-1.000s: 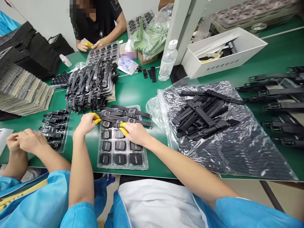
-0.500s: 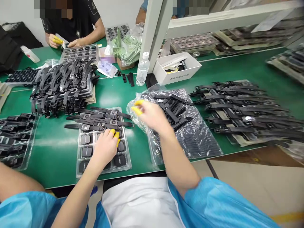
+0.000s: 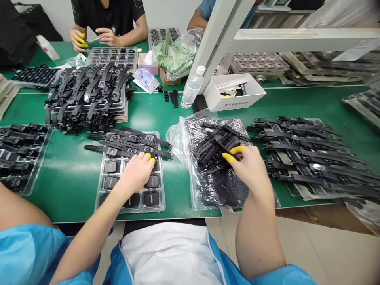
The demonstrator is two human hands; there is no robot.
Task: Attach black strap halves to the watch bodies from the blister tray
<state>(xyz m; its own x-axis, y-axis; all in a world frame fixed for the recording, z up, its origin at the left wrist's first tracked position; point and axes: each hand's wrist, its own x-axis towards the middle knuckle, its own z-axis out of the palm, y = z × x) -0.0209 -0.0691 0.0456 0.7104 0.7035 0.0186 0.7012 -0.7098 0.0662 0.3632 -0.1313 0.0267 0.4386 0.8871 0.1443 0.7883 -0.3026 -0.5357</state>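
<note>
My right hand (image 3: 251, 166), with yellow finger covers, pinches one end of a black watch strap (image 3: 218, 143) over a loose pile of straps (image 3: 204, 152). The pile lies on a clear plastic bag (image 3: 204, 194) that holds more dark straps. My left hand (image 3: 137, 173) rests over a clear compartment tray (image 3: 162, 198), its covered fingers bent down; what they grip is hidden. Several strapped watches (image 3: 118, 144) lie across the tray's far part, touching or close to my left fingertips. Square black watch bodies (image 3: 151, 198) sit in the nearer compartments.
Strapped watches lie on a stacked pile (image 3: 86, 95) at the back left and on a tray (image 3: 308, 154) at right. A water bottle (image 3: 192, 88) and a white box (image 3: 237, 93) stand by the post. Across the table, a co-worker's hands (image 3: 92, 38) work over another tray.
My right hand has moved from the left side of the bag to the right of the strap pile and now pinches a strap. My left hand stays over the tray. The camera view has shifted.
</note>
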